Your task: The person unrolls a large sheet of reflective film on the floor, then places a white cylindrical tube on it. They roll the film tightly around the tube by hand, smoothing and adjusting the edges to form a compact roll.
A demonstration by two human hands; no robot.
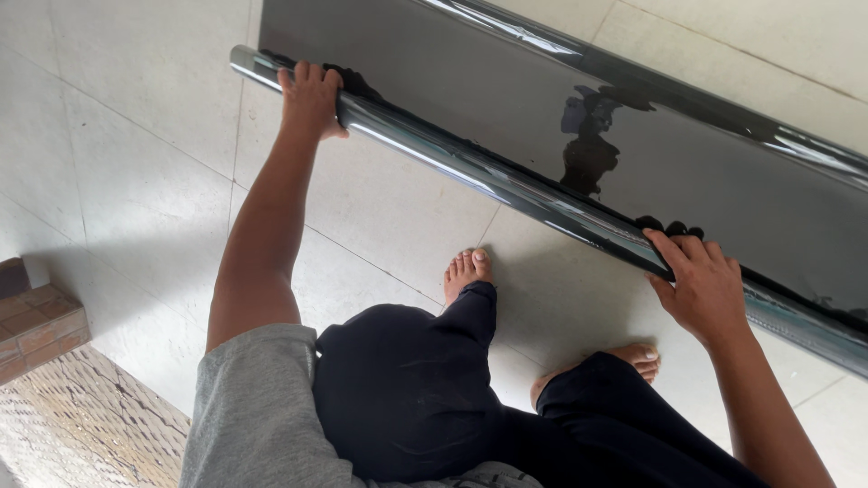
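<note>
Home: tiled floor (pixel 136 136), bare feet (pixel 467 271)

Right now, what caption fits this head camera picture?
Both hands, left and right, rest on a dark film roll over floor tiles.

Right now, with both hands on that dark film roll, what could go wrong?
1. The left hand grips near one end of the roll and the right hand much farther along; uneven pulling could skew or crease the glossy sheet.
2. Bare feet stand just below the roll; if it slips, it might land on them.
</note>
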